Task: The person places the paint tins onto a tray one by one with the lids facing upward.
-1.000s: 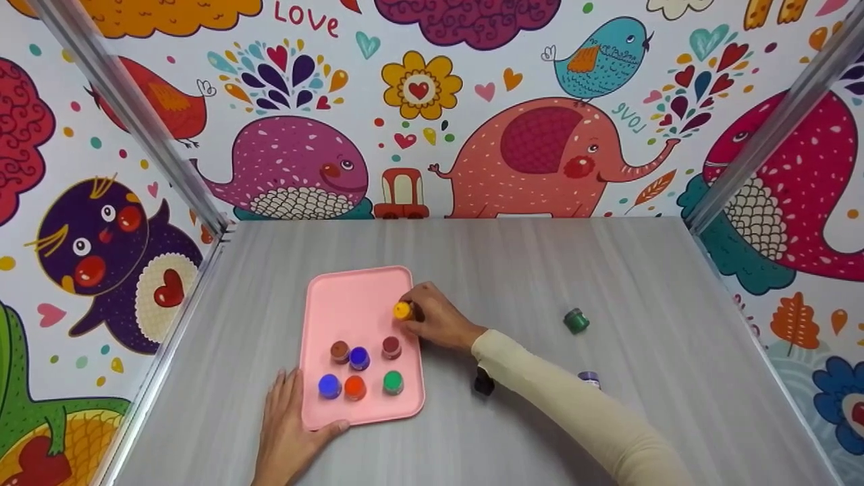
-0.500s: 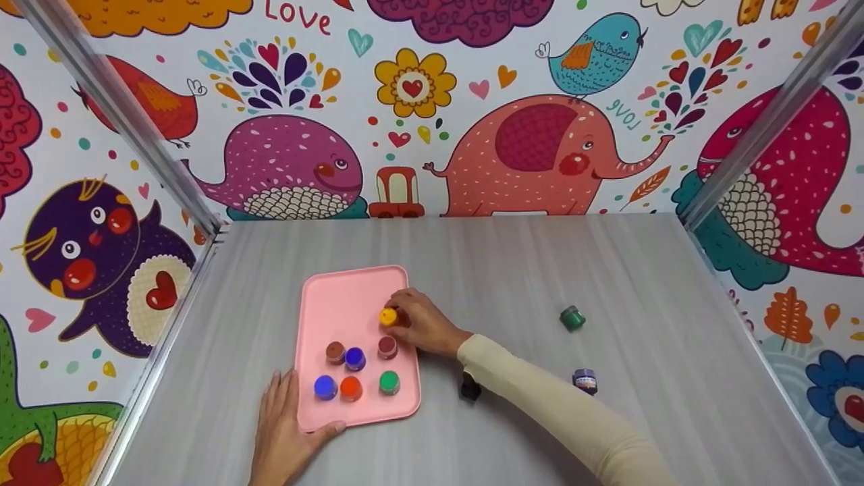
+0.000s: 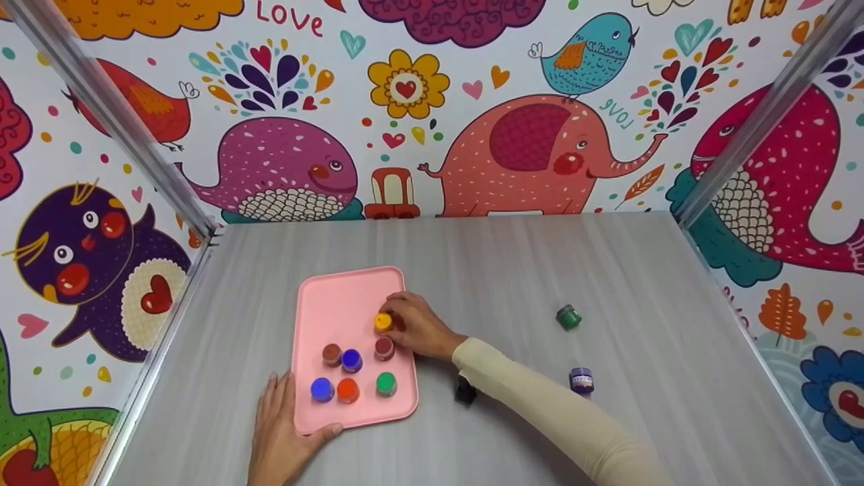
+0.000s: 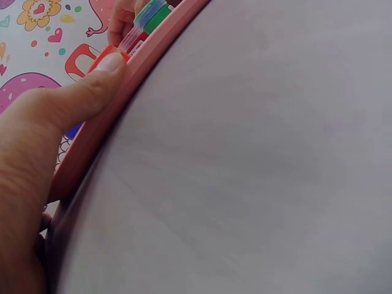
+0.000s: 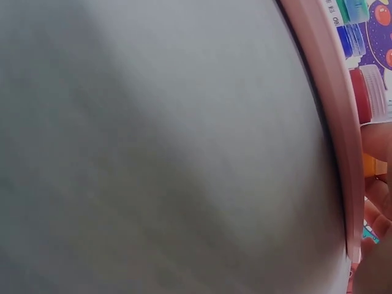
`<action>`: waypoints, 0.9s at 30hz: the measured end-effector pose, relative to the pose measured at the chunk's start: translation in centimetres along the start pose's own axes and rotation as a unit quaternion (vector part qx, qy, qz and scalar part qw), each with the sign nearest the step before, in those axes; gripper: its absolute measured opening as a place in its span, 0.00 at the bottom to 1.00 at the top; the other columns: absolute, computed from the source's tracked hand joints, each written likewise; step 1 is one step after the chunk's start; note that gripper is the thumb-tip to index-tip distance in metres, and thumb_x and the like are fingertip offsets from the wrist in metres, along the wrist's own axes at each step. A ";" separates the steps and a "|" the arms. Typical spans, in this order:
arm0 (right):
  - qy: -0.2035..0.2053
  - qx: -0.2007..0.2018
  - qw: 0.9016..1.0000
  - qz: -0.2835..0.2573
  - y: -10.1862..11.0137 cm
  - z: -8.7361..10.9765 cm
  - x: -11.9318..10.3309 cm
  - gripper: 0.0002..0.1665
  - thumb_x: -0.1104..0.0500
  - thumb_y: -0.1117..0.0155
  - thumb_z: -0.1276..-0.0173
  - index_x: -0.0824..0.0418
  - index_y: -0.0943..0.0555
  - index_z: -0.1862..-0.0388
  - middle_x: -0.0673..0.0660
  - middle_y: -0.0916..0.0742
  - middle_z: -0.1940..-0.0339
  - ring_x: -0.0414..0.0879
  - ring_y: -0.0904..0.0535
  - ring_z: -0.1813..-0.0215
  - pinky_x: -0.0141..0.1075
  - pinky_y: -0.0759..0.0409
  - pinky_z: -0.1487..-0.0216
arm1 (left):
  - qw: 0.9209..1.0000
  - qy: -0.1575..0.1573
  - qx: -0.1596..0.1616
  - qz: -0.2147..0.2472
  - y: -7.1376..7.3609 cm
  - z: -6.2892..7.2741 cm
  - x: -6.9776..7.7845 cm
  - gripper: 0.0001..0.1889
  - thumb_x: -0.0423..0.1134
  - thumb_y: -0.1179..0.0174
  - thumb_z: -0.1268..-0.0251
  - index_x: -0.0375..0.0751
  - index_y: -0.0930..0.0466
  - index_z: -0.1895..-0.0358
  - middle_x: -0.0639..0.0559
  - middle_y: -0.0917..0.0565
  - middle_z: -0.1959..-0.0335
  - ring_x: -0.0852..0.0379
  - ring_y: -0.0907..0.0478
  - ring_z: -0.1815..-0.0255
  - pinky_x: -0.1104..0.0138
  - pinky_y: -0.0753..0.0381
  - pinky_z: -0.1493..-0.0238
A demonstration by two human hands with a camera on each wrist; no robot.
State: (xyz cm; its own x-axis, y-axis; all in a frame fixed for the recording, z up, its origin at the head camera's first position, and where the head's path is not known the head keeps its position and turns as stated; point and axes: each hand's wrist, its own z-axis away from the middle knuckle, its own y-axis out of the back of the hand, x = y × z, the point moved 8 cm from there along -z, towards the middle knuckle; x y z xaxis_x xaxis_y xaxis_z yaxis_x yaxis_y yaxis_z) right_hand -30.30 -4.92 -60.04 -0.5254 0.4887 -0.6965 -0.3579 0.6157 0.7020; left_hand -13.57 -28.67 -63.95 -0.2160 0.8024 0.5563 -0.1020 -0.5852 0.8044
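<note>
On the pink tray (image 3: 351,290), my right hand (image 3: 422,327) pinches a yellow-capped paint jar (image 3: 383,322) near the tray's right side. In the right wrist view, the fingers (image 5: 376,141) are around the yellow jar (image 5: 369,165), just inside the tray's wall. My left hand (image 3: 280,428) rests at the tray's lower left corner, fingers straight along the side and thumb on the front rim. Other paint jars stand upright on the tray: brown (image 3: 331,354), dark blue (image 3: 352,361), maroon (image 3: 384,348), blue (image 3: 322,389), orange-red (image 3: 347,390) and green (image 3: 386,383).
To the right on the grey table (image 3: 513,270) are a dark green paint jar (image 3: 568,316), tipped over, and a purple paint jar (image 3: 582,380). A small black object (image 3: 465,391) lies beneath the right forearm. Printed panels (image 3: 466,121) enclose the table's back and sides.
My right hand has brought the yellow paint jar slightly left and toward me, close behind the maroon jar. The left hand has stayed at the tray corner. The head view has shifted slightly.
</note>
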 end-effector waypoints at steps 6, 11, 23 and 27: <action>-0.002 -0.008 1.000 -0.004 0.9 0.7 0.3 0.24 0.54 0.24 0.22 0.58 0.17 0.31 0.56 0.20 0.27 0.48 0.23 0.28 0.38 0.25 0.21 | 1.000 -0.001 -0.002 0.002 -0.1 0.0 -0.1 0.79 0.79 0.24 0.49 0.28 0.59 0.11 0.25 0.54 0.11 0.25 0.66 0.10 0.33 0.70 0.13; -0.013 -0.006 1.000 -0.007 2.6 1.8 0.9 0.26 0.54 0.23 0.22 0.58 0.18 0.30 0.56 0.20 0.26 0.49 0.25 0.25 0.41 0.25 0.19 | 1.000 -0.003 -0.002 0.001 -0.2 -0.1 0.0 0.79 0.79 0.25 0.49 0.28 0.59 0.11 0.26 0.54 0.10 0.25 0.66 0.10 0.34 0.71 0.12; 0.017 0.018 1.000 0.013 8.2 4.3 2.4 0.26 0.60 0.22 0.25 0.66 0.18 0.32 0.60 0.19 0.30 0.53 0.24 0.27 0.48 0.21 0.22 | 1.000 0.002 -0.002 -0.010 -0.2 0.1 0.0 0.80 0.79 0.24 0.50 0.26 0.59 0.11 0.26 0.53 0.11 0.25 0.66 0.10 0.32 0.68 0.13; 0.012 0.030 0.999 0.000 9.9 5.1 3.2 0.25 0.62 0.22 0.25 0.67 0.18 0.33 0.60 0.19 0.32 0.53 0.24 0.28 0.49 0.21 0.24 | 1.000 -0.002 -0.003 -0.011 -0.1 0.1 -0.1 0.80 0.79 0.24 0.50 0.26 0.60 0.11 0.25 0.54 0.11 0.26 0.66 0.10 0.32 0.69 0.13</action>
State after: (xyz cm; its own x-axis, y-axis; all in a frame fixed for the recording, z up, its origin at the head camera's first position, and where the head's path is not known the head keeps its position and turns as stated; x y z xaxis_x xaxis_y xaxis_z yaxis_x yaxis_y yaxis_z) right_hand -31.57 5.86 -56.10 -0.5441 0.4733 -0.6928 -0.3123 0.6521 0.6908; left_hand -13.47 -28.62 -64.08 -0.2103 0.8150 0.5399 -0.1119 -0.5687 0.8149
